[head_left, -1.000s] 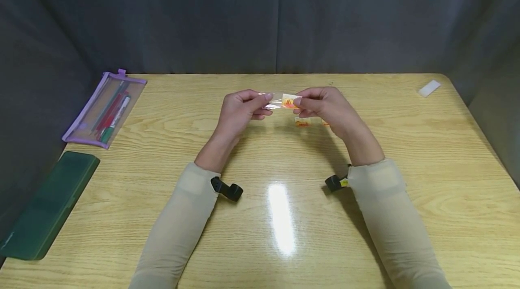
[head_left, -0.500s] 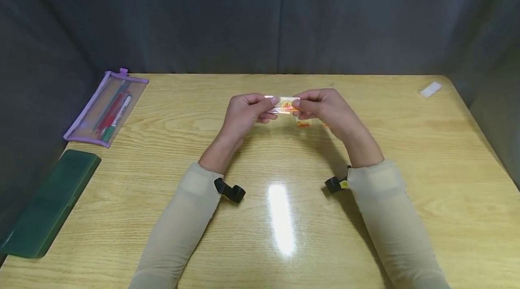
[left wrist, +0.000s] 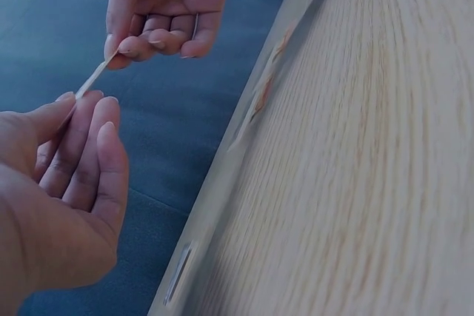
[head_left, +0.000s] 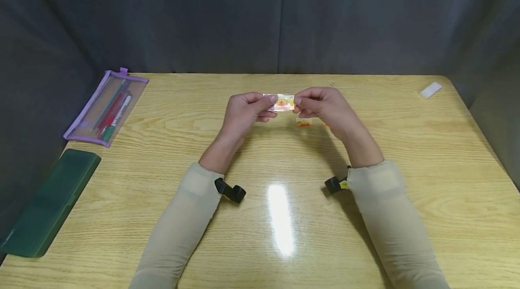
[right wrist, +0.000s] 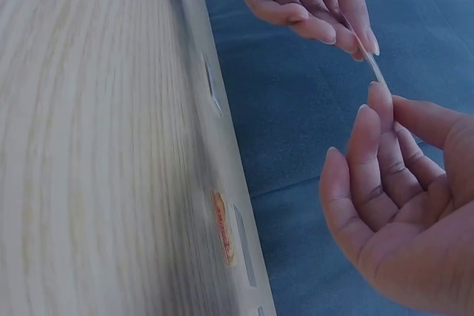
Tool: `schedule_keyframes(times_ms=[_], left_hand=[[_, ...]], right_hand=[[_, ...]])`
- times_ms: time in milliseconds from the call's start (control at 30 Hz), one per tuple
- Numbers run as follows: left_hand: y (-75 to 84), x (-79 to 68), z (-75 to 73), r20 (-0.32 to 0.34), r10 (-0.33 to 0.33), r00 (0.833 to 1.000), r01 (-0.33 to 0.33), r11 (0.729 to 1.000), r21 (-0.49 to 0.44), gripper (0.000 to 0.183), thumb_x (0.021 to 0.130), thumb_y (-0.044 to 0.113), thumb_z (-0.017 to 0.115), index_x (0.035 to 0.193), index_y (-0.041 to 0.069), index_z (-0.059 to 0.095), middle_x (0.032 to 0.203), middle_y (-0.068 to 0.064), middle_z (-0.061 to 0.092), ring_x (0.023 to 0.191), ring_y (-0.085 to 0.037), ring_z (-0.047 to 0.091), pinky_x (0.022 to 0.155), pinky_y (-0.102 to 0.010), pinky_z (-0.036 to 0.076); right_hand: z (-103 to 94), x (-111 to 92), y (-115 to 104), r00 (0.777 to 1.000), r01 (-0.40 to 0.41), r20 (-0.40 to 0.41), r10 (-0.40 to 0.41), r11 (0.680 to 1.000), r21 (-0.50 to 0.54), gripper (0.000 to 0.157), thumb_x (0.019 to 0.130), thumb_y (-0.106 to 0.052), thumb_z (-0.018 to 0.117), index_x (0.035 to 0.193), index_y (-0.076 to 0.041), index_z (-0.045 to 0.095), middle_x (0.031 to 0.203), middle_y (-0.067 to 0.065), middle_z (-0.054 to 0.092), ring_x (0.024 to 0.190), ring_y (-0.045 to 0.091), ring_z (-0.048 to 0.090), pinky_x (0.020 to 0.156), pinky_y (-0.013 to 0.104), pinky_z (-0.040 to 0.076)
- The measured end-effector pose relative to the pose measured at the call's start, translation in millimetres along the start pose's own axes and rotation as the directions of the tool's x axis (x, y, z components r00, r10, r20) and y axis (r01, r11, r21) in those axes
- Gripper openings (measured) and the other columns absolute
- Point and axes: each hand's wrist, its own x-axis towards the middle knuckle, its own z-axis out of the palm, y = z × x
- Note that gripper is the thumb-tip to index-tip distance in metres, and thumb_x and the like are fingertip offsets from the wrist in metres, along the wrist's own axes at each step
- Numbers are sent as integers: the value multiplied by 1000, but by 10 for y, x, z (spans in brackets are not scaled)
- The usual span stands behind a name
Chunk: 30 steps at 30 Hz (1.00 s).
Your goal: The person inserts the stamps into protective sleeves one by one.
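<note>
Held in the air above the far middle of the table is a small flat clear plastic sleeve with a yellow-orange printed card (head_left: pixel 283 103) at it. My left hand (head_left: pixel 245 109) pinches the left end between thumb and fingers. At the opposite end, the thumb and index finger of my right hand (head_left: pixel 325 104) pinch the edge. Both wrist views show the piece nearly edge-on, stretched between the left hand (left wrist: pixel 63 183) and the right hand (right wrist: pixel 415 190). Below on the table lies another printed card (head_left: pixel 304 122). A further orange piece is mostly hidden by the right hand.
At the left lie a purple-edged mesh pouch (head_left: pixel 107 108) with several pens and a dark green case (head_left: pixel 53 203). A white block (head_left: pixel 430 90) sits near the back right corner. Clear strips (right wrist: pixel 212 83) lie along the table's far edge. Dark curtains stand behind.
The printed card has shifted left toward my left hand, and less clear plastic shows between the hands. My left hand has moved slightly right; the right hand has barely moved.
</note>
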Motion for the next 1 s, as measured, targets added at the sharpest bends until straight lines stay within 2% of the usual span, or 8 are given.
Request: schedule_keyframes(times_ms=[300,533,733,867,1000], left_hand=[[11,-9,25,-2,-4,1000,4,1000,-7,25,91,23,78,100,-1,77,90,-9,78,69,-11,76,64,-24,62],[19,-17,45,-4,-14,1000,13,999,-48,26,91,24,78,99,-1,76,87,-9,78,69,-11,76,63,-23,62],[10,-14,58,-18,-21,1000,20,997,-75,25,92,24,77,99,0,76,92,-10,78,68,-10,75,63,-22,62],[15,-20,62,-23,-32,999,30,997,-77,24,92,24,77,98,1,75,93,-7,78,70,-11,76,64,-23,62],[21,-24,59,-13,-41,999,40,995,-94,22,93,23,76,98,2,74,91,-6,77,70,-11,76,64,-22,62]], right_hand=[[78,-2,-17,999,30,-44,-29,999,34,18,102,-13,60,110,0,70,82,-7,73,81,12,69,79,23,60],[93,1,-3,994,59,-91,-54,997,45,18,100,-15,62,109,-1,70,85,-6,72,83,18,70,80,23,60],[154,3,-4,991,79,-118,-67,991,104,18,99,-15,65,109,0,70,88,-6,71,82,13,69,77,23,60],[183,-3,-10,992,76,-111,-66,993,92,20,99,-16,66,110,1,69,86,-6,70,77,11,67,76,22,59],[162,-6,-9,997,44,-68,-40,997,69,22,100,-18,65,113,-1,70,86,-6,70,76,10,66,78,22,59]])
